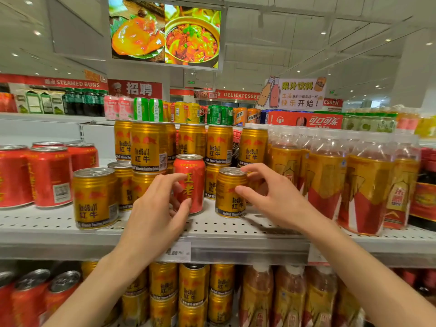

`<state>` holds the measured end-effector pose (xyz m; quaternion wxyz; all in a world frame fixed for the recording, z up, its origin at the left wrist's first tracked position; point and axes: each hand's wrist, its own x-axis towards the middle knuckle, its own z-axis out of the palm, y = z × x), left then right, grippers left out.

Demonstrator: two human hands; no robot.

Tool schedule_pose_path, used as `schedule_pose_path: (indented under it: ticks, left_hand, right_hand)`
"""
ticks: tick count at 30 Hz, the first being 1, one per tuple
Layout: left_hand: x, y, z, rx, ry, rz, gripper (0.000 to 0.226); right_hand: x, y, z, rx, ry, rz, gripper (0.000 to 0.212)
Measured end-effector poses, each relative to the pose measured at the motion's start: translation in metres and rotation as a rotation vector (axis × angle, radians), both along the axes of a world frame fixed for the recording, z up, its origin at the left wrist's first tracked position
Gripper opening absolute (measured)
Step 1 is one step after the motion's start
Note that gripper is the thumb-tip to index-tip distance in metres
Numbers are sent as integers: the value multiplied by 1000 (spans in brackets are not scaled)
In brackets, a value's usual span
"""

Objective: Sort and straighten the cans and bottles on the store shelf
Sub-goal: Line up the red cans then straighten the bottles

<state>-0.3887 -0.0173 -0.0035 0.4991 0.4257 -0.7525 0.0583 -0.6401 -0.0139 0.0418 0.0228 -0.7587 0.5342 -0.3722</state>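
A red can stands upright among gold cans at the middle of the white perforated shelf. My left hand curls round the red can's left side, thumb low at the front and fingers behind. A gold Red Bull can stands just right of it near the front. My right hand reaches round this gold can, thumb on its front and fingers over its top rim. Another gold can stands alone further left.
Stacked gold cans fill the shelf's back. Red cans group at the left, shrink-wrapped tea bottles at the right. A price tag sits on the shelf edge. More cans and bottles fill the shelf below.
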Motion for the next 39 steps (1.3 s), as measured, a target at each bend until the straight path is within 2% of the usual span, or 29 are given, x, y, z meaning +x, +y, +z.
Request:
schedule_pose_path:
  ticks: [2,6,9,15,23,26,31,33,37,39]
  left_hand:
    - [5,1,0,-17,3,-1,46]
    - [21,2,2,-51,37,29,44]
    - [33,2,4,-53,69,37,41]
    - [42,4,-1,-41,110,-31,39]
    - [41,4,-10,-36,62,-97,50]
    - [34,6,-12,-17,35,-91,63]
    - [15,9,-14,76,-69,-70,94]
    - [7,11,-13,126,-74,-112,92]
    - [-5,21,-13,159,-21,-192,75]
    - [-5,26,-13,159,7,-214,72]
  right_hand:
    - [3,1,5,-97,15,-38,49]
    - [28,-3,22,-258,120,-44,38]
    - [55,-14,35,-321,191,-14,37]
    - [96,-22,50,-68,253,54,41]
    - [80,-3,49,-86,178,35,35]
    - [70,6,43,-109,98,61,32]
    - [53,28,35,-109,-232,122,25]
    - [45,36,32,-99,-352,154,25]
    - [32,46,23,-40,-544,226,25]
    - [28,49,19,-3,-583,243,26]
